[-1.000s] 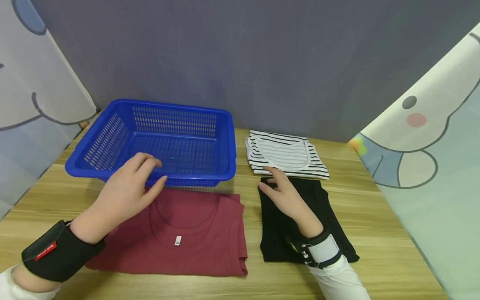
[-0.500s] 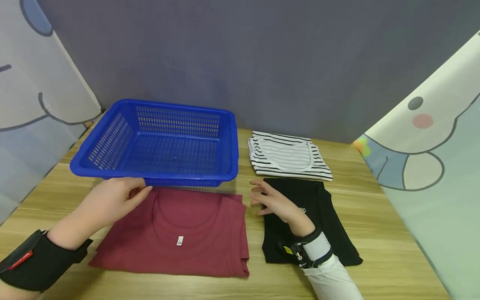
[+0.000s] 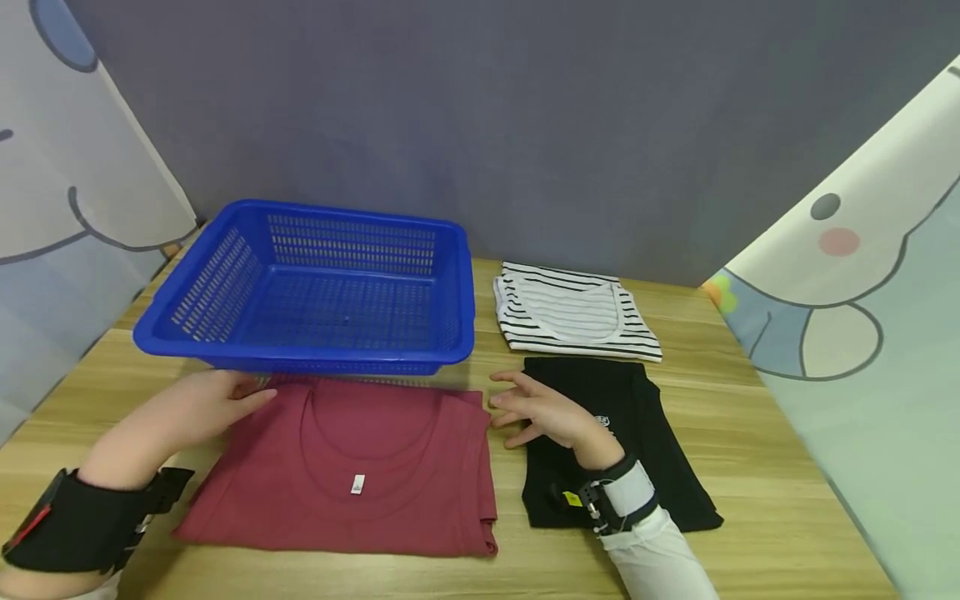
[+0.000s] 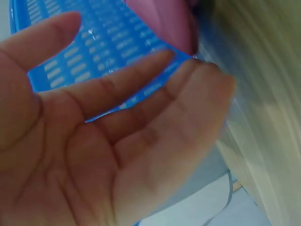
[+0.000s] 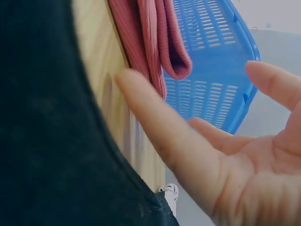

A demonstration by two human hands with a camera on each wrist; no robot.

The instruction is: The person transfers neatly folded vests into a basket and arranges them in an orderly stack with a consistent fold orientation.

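Observation:
A folded maroon shirt with a small white neck label lies flat before the basket. At its upper left edge is my left hand, fingers loosely bent; in the left wrist view the palm faces the camera and holds nothing. Beyond the shirt's right side my right hand hovers with fingers spread, over the left part of a folded black garment. The right wrist view shows those fingers apart from the maroon shirt's layered edge, with nothing between them.
Behind the maroon shirt stands a blue plastic basket with slotted walls and nothing inside. A folded black-and-white striped shirt lies behind the black garment. All rest on a wooden table against a grey panel.
My left hand has moved from over the basket's front rim down and left to the maroon shirt's edge. My right hand has shifted slightly left and down, toward the shirt's right side.

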